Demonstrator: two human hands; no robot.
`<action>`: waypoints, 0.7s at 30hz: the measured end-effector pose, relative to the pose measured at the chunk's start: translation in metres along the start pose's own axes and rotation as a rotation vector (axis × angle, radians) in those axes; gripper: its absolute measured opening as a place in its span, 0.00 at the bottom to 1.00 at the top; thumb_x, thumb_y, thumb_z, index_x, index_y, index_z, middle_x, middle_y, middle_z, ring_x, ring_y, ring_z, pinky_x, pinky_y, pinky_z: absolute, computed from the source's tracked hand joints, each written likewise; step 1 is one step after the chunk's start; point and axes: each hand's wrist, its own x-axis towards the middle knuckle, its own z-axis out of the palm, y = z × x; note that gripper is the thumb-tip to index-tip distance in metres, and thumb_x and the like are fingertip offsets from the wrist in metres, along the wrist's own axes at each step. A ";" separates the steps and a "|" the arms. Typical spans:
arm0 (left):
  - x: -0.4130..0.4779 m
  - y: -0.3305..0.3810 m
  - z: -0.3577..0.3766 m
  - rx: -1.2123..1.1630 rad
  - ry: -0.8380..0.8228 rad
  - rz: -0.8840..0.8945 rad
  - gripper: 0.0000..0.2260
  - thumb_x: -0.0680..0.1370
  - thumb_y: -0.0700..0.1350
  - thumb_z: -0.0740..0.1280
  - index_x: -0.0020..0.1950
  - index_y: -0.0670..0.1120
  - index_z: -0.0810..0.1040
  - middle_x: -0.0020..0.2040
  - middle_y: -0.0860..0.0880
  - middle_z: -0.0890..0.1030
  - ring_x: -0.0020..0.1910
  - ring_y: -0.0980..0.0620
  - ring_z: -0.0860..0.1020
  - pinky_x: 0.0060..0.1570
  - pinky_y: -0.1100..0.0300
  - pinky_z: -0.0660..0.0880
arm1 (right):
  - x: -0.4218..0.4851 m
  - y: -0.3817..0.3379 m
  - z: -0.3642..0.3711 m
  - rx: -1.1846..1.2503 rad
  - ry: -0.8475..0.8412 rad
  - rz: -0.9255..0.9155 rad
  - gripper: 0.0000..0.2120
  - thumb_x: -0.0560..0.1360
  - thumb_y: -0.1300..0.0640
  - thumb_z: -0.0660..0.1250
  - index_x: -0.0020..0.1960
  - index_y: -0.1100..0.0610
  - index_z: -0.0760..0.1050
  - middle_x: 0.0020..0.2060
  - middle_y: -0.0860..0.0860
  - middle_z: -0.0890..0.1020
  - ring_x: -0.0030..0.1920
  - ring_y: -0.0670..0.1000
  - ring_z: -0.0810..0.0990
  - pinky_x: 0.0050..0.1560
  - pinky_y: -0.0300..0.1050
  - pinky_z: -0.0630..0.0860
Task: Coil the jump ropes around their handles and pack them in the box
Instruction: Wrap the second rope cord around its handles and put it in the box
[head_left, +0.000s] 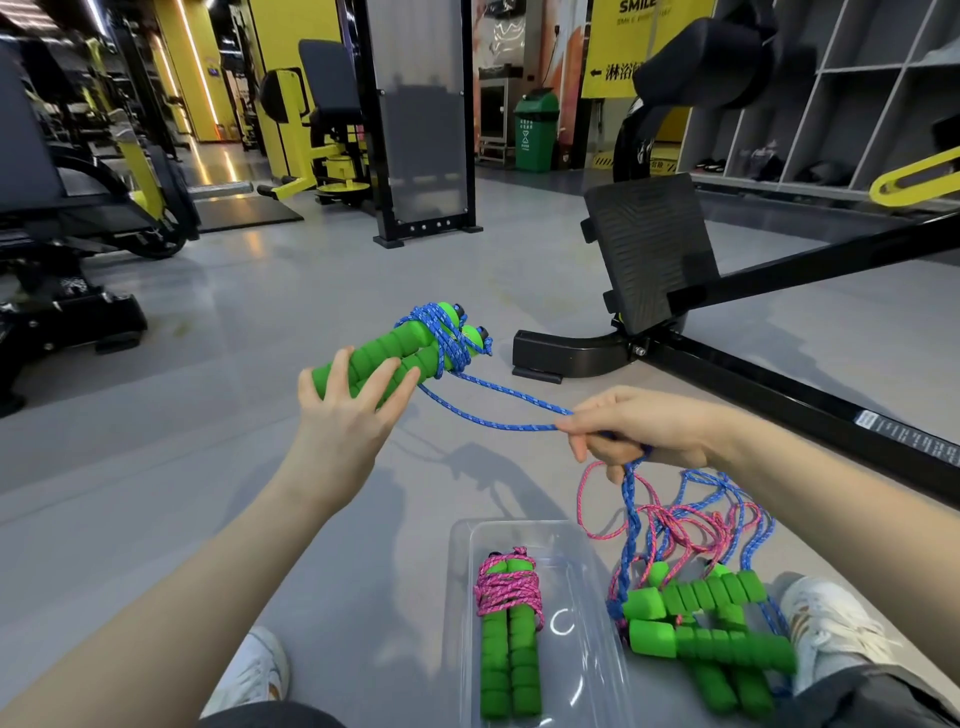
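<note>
Mid-coiling: the left hand (343, 410) grips the paired green handles (402, 353) above the floor while the right hand (639, 431) pinches the taut blue rope (498, 410); next, likely further turns, then packing beside the pink-wound rope (509, 623) in the clear box (587, 571).

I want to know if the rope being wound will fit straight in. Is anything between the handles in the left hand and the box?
Nothing visible blocks the way. The left hand holds the blue-roped handles above bare floor, and the clear box below is open-topped. One pink-wound rope lies in its left half; the right half looks free.
</note>
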 end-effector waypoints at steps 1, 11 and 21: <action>-0.002 -0.001 0.002 0.000 -0.007 0.006 0.34 0.60 0.30 0.59 0.66 0.43 0.70 0.58 0.42 0.77 0.54 0.30 0.74 0.42 0.43 0.69 | -0.001 -0.001 -0.003 -0.083 0.005 0.022 0.17 0.78 0.56 0.62 0.32 0.61 0.75 0.18 0.50 0.65 0.21 0.47 0.62 0.30 0.40 0.73; -0.009 -0.005 0.007 -0.044 -0.057 0.083 0.35 0.58 0.31 0.59 0.67 0.44 0.66 0.59 0.41 0.75 0.53 0.29 0.74 0.41 0.41 0.71 | -0.022 -0.027 -0.026 -0.361 0.115 -0.041 0.16 0.79 0.53 0.61 0.36 0.60 0.73 0.18 0.52 0.68 0.20 0.49 0.65 0.43 0.47 0.80; -0.014 0.041 -0.016 -0.115 0.214 0.587 0.18 0.81 0.36 0.50 0.70 0.46 0.67 0.63 0.44 0.73 0.56 0.31 0.75 0.47 0.37 0.73 | -0.025 -0.033 -0.042 -0.421 0.471 -0.428 0.12 0.74 0.49 0.67 0.40 0.57 0.81 0.32 0.59 0.75 0.32 0.49 0.69 0.33 0.40 0.68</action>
